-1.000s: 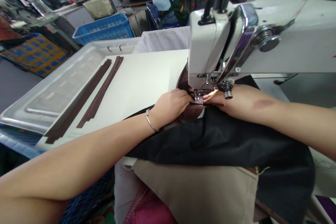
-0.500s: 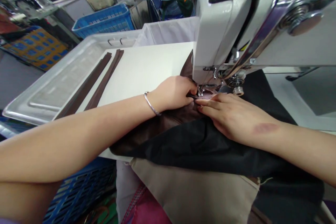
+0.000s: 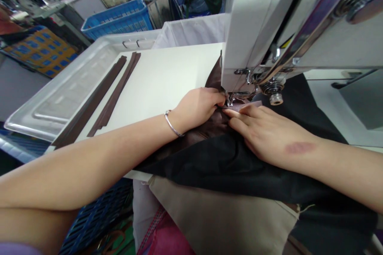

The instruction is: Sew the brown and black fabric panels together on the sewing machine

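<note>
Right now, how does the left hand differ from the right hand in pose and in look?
The left hand has its fingers curled in at the brown cloth, while the right hand lies flatter, its fingers reaching toward the metal foot. The left hand has a silver bracelet at its wrist; the right hand has none. Both hands are close to the metal foot of the sewing machine.
</note>
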Demonstrator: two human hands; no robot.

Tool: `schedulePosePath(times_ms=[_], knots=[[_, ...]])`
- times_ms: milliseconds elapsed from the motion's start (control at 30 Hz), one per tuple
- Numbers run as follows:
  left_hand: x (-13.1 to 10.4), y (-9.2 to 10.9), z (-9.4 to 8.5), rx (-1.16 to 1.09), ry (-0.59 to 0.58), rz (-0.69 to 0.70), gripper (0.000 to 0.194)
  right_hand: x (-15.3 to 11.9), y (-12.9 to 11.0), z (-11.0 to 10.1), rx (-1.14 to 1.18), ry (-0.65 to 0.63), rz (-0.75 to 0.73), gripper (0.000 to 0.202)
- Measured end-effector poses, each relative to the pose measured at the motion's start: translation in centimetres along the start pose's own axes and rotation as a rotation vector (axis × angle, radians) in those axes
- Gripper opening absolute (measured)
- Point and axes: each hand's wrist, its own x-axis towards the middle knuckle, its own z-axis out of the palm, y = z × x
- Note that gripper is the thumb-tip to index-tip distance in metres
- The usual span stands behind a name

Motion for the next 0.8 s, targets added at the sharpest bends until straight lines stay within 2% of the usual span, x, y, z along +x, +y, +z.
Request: schedulePosePath(times_ms=[100,200,300,400,500,633,800], knots=[[-0.8,0.3,-0.4,0.048,-0.057,0.107,0.022,0.0,0.1,-0.4,0.039,0.012,0.016,0.03],[-1.5,0.9,-0.8,0.15,-0.1,0.18,0.024,-0.4,0.8,-0.4,0.114,0.093,0.05,0.026],[-2.1,1.4,-0.6,0.188,-0.095,0.182,0.026,-1.1,1.7,0.4,0.09,0.161,0.11,0.034],[-2.3,1.8,-0.2,0.153,-0.073,0.173,0.028,-1.6,2.2,1.0,0.042,0.111,0.145,0.045],[-2.3,2.1,0.0,0.135,-0.073,0.149,0.028,-1.4,2.6,1.0,0.037,0.095,0.158,0.039],[-2.4,2.4,0.2,0.112,-0.042,0.119,0.027,-0.5,3.3,0.4,0.032,0.196,0.172,0.03],[-2.4,2.5,0.6,0.056,-0.05,0.107,0.028,0.0,4.3,0.2,0.004,0.235,0.164,0.026]])
